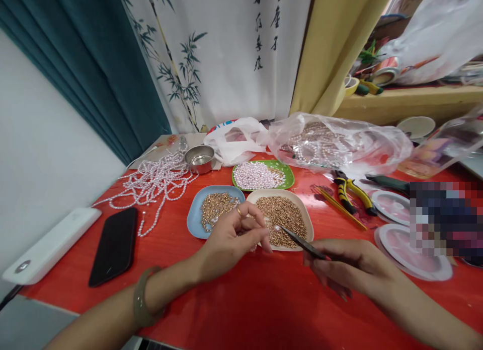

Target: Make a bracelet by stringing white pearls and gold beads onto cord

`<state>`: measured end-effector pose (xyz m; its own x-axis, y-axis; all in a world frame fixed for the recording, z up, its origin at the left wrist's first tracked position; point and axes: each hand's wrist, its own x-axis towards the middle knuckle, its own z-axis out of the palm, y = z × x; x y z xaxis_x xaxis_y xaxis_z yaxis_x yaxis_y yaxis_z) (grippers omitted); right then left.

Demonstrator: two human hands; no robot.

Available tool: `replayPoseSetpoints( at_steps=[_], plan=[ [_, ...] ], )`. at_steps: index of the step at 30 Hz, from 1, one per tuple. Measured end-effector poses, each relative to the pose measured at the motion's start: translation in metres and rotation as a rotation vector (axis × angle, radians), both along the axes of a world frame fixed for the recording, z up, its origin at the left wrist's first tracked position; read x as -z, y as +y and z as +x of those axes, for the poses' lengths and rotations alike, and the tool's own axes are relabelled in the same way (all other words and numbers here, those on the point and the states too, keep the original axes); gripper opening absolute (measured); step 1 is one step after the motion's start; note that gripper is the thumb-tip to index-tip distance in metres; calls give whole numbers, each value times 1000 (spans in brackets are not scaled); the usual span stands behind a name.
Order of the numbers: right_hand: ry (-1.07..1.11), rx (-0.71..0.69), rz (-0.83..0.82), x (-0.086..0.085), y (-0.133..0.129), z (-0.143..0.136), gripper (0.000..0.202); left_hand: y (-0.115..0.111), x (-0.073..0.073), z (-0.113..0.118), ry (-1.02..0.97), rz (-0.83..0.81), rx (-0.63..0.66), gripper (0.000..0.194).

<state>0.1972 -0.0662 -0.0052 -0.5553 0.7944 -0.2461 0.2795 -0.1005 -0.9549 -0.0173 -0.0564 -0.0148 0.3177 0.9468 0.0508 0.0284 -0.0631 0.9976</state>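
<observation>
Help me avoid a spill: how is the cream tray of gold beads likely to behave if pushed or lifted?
The cream tray looks low and broad, so it should probably slide rather than tip. The gold beads seem loose and heaped, so they would likely roll out if it tilts. The tray's even outline suggests it may be stiff.

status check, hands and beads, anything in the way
Right hand holding dark tweezers, pearly bead at tip, grip on it unclear. Left hand fingers curled, hold unclear. Gold beads in cream tray. Left hand partly hides blue tray.
</observation>
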Motion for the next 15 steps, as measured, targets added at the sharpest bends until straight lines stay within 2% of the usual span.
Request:
replayPoseSetpoints(
  at_steps=[2, 7, 15],
  plan=[
    [-24, 3, 50, -1, 0, 0, 27, 0, -2, 0, 32, 21, 8, 5],
    [-89, 13, 177, -3, 0, -3, 23, -2, -8, 0, 164, 31, -37, 16],
    [-145, 15, 248, -3, 0, -3, 16, -2, 0, 0, 139, 85, -120, 10]
  ],
)
